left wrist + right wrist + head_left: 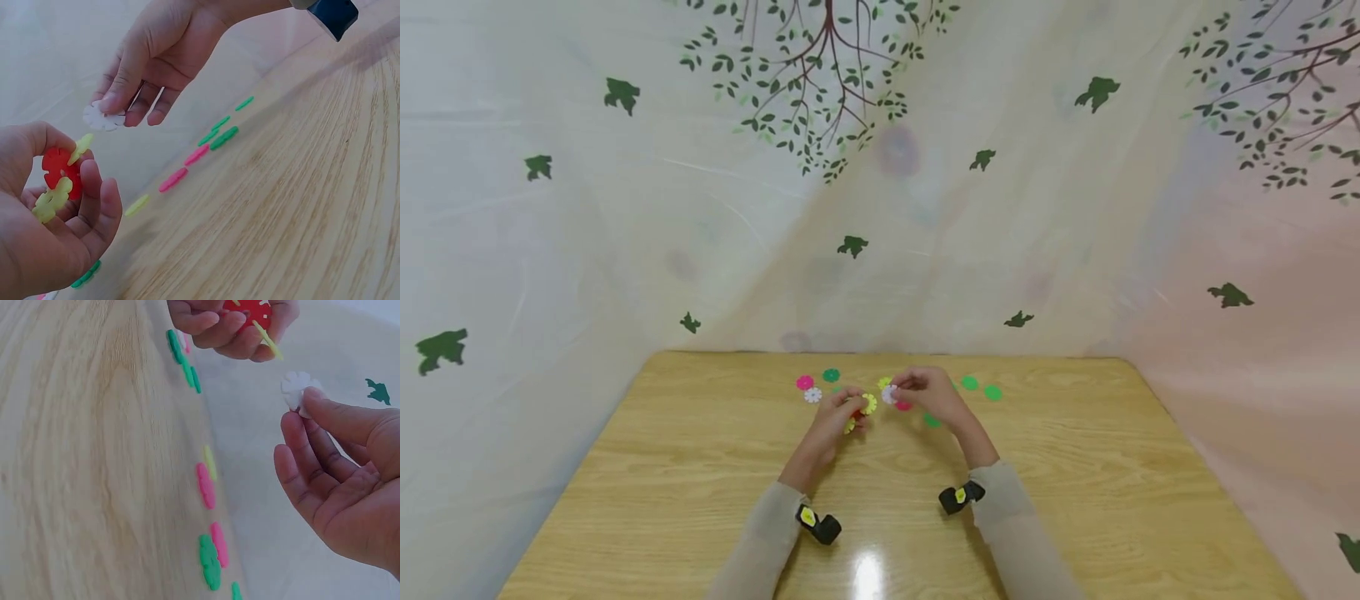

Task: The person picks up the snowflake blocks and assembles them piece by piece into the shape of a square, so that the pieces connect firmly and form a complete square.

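Note:
Above the far half of the table, my left hand [831,425] grips a small cluster of flower-shaped plastic interlocking discs. In the left wrist view this is a red disc [60,165] with one yellow disc [52,200] slotted into its near side and another yellow disc [81,148] at its far edge. My right hand [934,393] pinches a white disc [297,390] by its edge between thumb and fingers. The white disc is close to the yellow one but apart from it, with a gap visible in both wrist views.
Loose discs lie along the table's far part. On the left are a pink disc [805,382], a white disc [812,395] and a dark green disc [831,375]. Several green discs [992,392] lie on the right. A leaf-patterned cloth [925,283] hangs behind the wooden table [685,483].

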`<state>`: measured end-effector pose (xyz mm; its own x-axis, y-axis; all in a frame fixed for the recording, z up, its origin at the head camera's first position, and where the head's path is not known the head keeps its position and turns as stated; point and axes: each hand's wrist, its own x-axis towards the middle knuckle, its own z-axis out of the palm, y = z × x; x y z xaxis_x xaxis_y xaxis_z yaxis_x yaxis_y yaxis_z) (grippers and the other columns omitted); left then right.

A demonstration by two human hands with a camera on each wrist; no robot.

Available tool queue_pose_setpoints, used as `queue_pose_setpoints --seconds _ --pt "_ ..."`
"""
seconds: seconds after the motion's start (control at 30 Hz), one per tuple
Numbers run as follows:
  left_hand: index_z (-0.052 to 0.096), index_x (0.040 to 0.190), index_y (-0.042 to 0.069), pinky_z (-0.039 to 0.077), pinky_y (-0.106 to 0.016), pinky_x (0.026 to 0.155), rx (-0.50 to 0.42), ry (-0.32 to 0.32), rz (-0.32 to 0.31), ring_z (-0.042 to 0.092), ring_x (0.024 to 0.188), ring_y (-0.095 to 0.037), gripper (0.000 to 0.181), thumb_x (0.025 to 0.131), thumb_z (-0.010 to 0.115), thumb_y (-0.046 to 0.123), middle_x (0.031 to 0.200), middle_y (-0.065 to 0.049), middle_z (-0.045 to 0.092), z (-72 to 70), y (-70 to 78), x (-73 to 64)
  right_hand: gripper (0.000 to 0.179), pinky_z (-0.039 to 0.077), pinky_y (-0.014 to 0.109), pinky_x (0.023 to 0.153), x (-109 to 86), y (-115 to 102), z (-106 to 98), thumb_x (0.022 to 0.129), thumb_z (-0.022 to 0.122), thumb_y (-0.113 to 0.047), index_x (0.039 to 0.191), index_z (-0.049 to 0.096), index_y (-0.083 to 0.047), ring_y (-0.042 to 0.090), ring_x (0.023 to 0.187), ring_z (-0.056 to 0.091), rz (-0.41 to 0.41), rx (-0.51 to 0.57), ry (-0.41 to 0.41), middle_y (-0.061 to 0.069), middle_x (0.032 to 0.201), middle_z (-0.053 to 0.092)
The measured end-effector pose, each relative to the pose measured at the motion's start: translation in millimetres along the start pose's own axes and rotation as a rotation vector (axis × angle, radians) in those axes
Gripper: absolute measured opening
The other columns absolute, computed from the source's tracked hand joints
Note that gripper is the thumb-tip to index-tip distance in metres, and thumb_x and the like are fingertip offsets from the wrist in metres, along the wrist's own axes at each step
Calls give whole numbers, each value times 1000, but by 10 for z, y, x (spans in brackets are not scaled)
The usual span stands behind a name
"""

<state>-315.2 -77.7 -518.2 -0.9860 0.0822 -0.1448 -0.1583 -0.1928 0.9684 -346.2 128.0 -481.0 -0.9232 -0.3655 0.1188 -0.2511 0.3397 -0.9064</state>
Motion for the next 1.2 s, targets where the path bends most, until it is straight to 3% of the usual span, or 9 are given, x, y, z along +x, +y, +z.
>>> queue_pose_setpoints --seconds 0.27,0.5,0.67,0.8,0.9,1.07,1.2 --pt "60 104 3 53 -22 61 2 -19 -5 57 69 -11 8 98 59 8 78 1 58 18 6 -26 14 60 55 77 -43 -2 99 92 75 -10 100 75 2 41 86 69 -55 73 42 14 94 75" --pt "61 102 3 53 -24 64 21 -51 -4 58 70 -11 8 97 61 9 79 0 59 28 -14 -15 10 60 57 79 -57 28 122 91 76 -10 97 78 -2 16 81 69 -69 68 64 15 100 76" --pt "60 102 2 55 -26 67 25 -73 -1 59 71 -11 6 99 59 7 80 1 59 23 23 -16 9 58 60 80 -60 -6 117 91 75 -7 97 77 1 19 84 71 -83 79 63 20 100 76" --pt "59 100 4 55 -25 66 22 -94 10 59 71 -11 4 99 60 8 80 1 60 14 8 -13 8 60 56 79 -41 30 133 91 75 -5 96 77 1 9 80 69 -95 78 66 18 98 76" --pt "58 94 7 55 -24 66 26 -109 17 60 72 -11 5 99 59 7 81 1 59 18 2 -21 9 61 53 77 -40 36 144 91 75 -3 96 77 3 10 79 69 -99 77 67 20 98 76" --pt "56 91 9 56 -24 69 33 -137 16 59 73 -11 9 100 57 6 81 1 58 30 3 -29 8 60 54 75 -47 39 154 90 74 0 94 75 7 23 80 71 -97 92 74 25 98 74" --pt "55 93 9 56 -25 71 39 -157 12 59 73 -11 8 100 56 7 82 2 59 38 15 -29 7 60 55 74 -44 30 167 89 75 0 91 75 7 20 77 70 -78 92 93 24 95 74"
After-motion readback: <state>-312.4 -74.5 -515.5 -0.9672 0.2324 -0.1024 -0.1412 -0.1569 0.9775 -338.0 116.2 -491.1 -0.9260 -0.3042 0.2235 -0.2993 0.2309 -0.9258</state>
